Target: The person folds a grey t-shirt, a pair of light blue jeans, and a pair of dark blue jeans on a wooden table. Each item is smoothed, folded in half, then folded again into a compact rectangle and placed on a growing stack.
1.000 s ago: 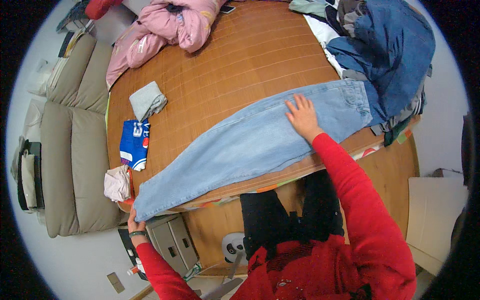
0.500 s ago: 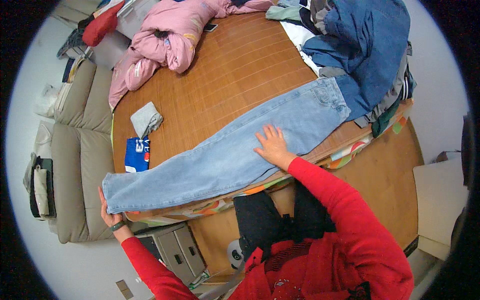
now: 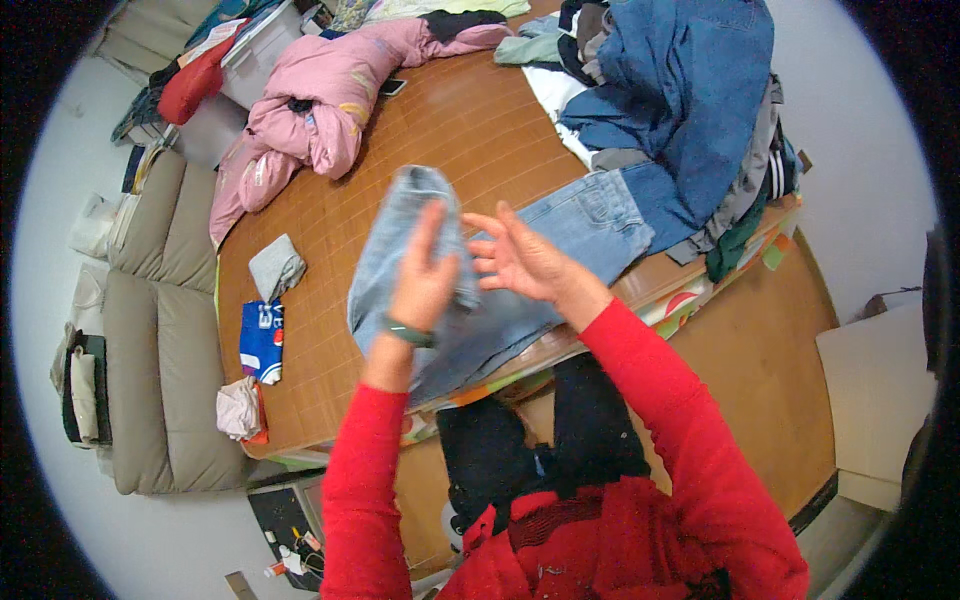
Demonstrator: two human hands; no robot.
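Observation:
A pair of light blue jeans lies along the near edge of the bed, its waist toward the right. The lower leg is raised and doubled back toward the middle, with the hem up. My left hand, wearing a dark wristband, grips this lifted leg; the fabric partly hides its grip. Just right of the fold, my right hand hovers over the jeans with fingers spread and nothing in them.
Darker blue denim tops a clothes pile at the right. A pink quilted garment and a phone lie at the far side. Folded grey cloth, a blue garment and pale cloth line the left, beside a beige sofa.
My left hand has brought the jeans' hem from the far left up and over to the middle, doubling the leg. My right hand has lifted off the jeans, and the view has shifted.

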